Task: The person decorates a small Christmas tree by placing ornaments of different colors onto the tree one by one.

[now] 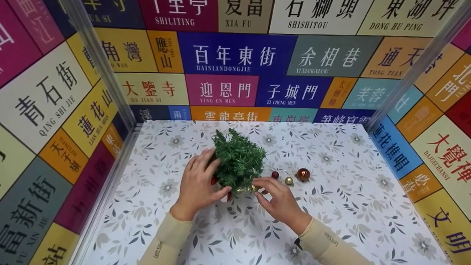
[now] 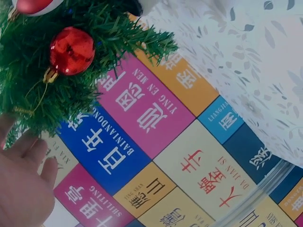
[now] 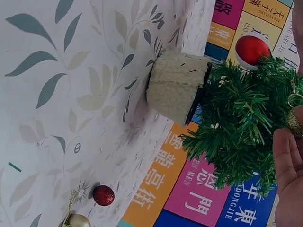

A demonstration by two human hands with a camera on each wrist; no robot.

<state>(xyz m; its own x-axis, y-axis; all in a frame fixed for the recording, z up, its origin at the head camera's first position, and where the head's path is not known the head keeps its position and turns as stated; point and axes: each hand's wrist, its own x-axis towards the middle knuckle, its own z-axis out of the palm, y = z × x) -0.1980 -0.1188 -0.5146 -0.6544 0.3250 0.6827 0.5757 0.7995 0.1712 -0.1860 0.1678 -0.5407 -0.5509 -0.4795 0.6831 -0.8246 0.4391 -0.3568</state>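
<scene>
Right now a small green artificial Christmas tree (image 1: 239,160) with a cream fleece base stands mid-table on the leaf-patterned table (image 1: 349,206). To hang the ornament well, steady the tree and slip the loop over a branch tip. Left hand (image 1: 200,184) curls round the foliage, grip firm. Right hand (image 1: 281,202) pinches a small gold bauble (image 1: 254,188) at the lower branches. Loose red and gold baubles (image 1: 294,176) lie just beside.
</scene>
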